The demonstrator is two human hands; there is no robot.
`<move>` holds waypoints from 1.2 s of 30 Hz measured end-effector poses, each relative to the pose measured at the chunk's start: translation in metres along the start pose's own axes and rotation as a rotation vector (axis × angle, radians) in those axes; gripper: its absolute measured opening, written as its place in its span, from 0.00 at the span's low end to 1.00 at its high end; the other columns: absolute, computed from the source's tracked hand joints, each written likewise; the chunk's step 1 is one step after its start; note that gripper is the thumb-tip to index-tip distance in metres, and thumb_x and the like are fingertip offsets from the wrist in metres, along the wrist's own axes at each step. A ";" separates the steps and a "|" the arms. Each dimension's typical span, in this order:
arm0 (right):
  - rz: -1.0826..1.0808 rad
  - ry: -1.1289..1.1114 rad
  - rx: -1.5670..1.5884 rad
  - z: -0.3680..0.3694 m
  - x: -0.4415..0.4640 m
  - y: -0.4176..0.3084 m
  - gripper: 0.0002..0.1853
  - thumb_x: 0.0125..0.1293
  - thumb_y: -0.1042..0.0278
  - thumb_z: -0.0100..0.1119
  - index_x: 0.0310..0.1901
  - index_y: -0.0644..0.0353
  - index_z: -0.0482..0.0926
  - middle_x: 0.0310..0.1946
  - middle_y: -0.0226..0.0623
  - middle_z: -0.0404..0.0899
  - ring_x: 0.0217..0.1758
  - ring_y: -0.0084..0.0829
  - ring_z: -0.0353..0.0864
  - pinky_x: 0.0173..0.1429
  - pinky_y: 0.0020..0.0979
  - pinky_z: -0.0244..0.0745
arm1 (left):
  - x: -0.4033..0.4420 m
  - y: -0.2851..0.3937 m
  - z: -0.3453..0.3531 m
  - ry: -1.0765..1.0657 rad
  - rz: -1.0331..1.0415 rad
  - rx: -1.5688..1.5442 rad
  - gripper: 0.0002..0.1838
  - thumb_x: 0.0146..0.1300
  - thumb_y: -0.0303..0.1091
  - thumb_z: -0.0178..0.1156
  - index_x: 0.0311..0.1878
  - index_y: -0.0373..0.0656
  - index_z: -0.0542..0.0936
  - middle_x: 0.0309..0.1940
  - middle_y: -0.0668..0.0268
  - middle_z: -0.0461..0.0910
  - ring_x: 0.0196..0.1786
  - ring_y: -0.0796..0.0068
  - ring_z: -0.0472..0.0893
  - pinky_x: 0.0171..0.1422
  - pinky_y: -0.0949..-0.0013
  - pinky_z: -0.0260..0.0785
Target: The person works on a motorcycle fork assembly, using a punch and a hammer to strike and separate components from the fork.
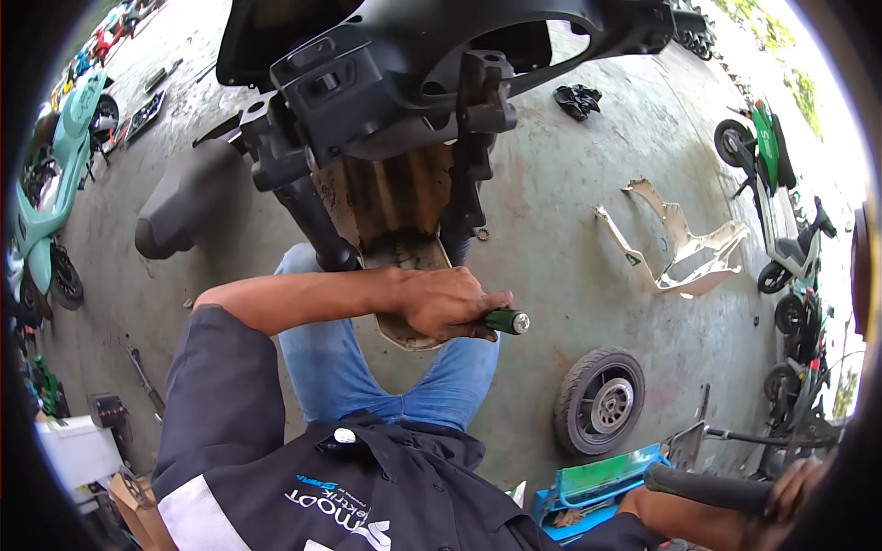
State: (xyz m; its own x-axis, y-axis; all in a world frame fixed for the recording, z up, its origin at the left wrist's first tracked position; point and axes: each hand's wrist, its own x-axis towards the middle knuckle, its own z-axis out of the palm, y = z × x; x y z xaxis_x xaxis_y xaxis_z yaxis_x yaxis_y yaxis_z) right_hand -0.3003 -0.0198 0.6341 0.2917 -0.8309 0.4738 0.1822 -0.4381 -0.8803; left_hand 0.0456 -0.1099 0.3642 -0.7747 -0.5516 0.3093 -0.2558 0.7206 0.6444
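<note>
My left hand (446, 301) is closed round a green-handled screwdriver (503, 320), its silver butt end facing right and its shank hidden. The left forearm crosses in front of a dirty pale fender (404, 335) that hangs between my knees. Above it stand the two black fork legs (317, 220) of a scooter, under its black handlebar cover (340, 96). At the lower right edge, my right hand (792, 494) has its fingers round a thick dark tube-like piece (707, 487) with a rounded end. The view's dark rim hides part of that hand.
A wheel with tyre (599, 401) lies at the right, above a blue toolbox (597, 487). Farther off are a broken white body panel (680, 262) and a black plastic bag (577, 101). A dark grey seat-like part (188, 197) stands left. Scooters (64, 174) line both sides.
</note>
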 end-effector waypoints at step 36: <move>-0.137 -0.144 0.001 -0.012 0.019 0.004 0.25 0.75 0.40 0.46 0.38 0.58 0.69 0.23 0.29 0.62 0.22 0.25 0.65 0.25 0.29 0.62 | -0.007 -0.003 -0.004 0.087 0.053 -0.092 0.19 0.70 0.39 0.60 0.54 0.40 0.66 0.22 0.56 0.75 0.32 0.44 0.79 0.35 0.49 0.66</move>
State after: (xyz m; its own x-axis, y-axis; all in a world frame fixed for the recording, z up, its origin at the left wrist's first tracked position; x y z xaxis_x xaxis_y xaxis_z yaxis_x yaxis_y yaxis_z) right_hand -0.3056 -0.0414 0.6391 0.3958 -0.7056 0.5877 0.2302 -0.5433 -0.8073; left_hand 0.0541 -0.1100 0.3628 -0.7313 -0.5512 0.4016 -0.1586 0.7102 0.6859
